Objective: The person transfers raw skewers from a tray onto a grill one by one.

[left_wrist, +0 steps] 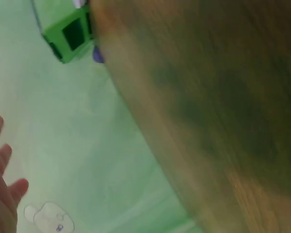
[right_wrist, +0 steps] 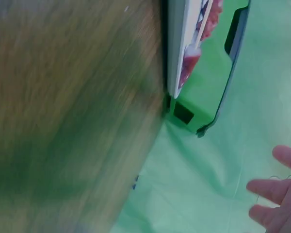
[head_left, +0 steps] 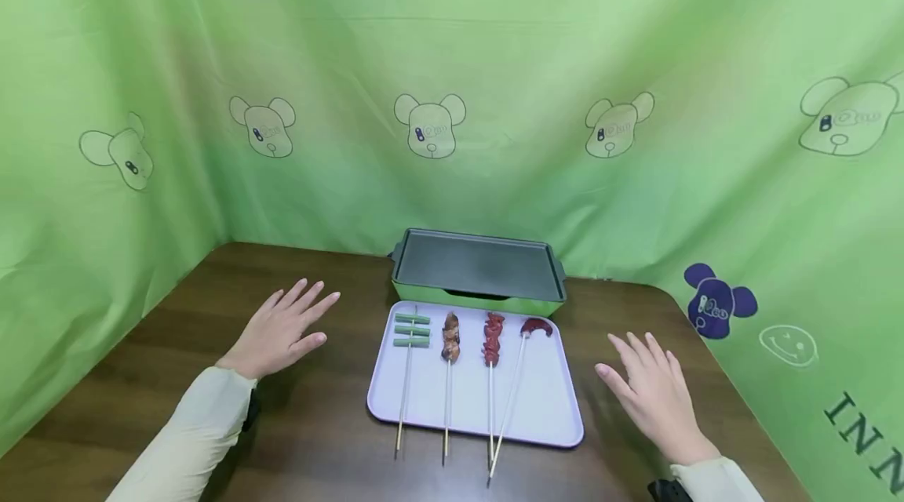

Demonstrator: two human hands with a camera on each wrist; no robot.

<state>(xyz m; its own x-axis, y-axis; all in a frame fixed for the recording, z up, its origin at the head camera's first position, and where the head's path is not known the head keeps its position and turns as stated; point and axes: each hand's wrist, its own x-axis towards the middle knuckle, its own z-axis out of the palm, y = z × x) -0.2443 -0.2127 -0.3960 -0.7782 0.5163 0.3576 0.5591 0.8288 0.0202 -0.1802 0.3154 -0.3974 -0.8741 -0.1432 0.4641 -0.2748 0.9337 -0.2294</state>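
A pale lilac tray (head_left: 544, 408) lies on the brown table (head_left: 318, 423) and carries several skewers: green vegetable pieces (head_left: 412, 330), brown meat (head_left: 450, 337), red meat (head_left: 492, 338) and a dark red sausage (head_left: 537, 326). Behind it stands a green electric griddle (head_left: 479, 267) with a dark flat plate. My left hand (head_left: 282, 328) hovers left of the tray with fingers spread and nothing in it. My right hand (head_left: 653, 392) is right of the tray, also open and holding nothing. The right wrist view shows the tray edge (right_wrist: 177, 58), the griddle (right_wrist: 208, 92) and my fingertips (right_wrist: 276, 191).
Green cloth with bear prints (head_left: 429, 125) walls the table at the back and both sides. The skewer sticks (head_left: 445, 447) overhang the tray's near edge. The left wrist view shows blurred table wood (left_wrist: 208, 97), a corner of the griddle (left_wrist: 68, 36) and my left fingertips (left_wrist: 2, 160).
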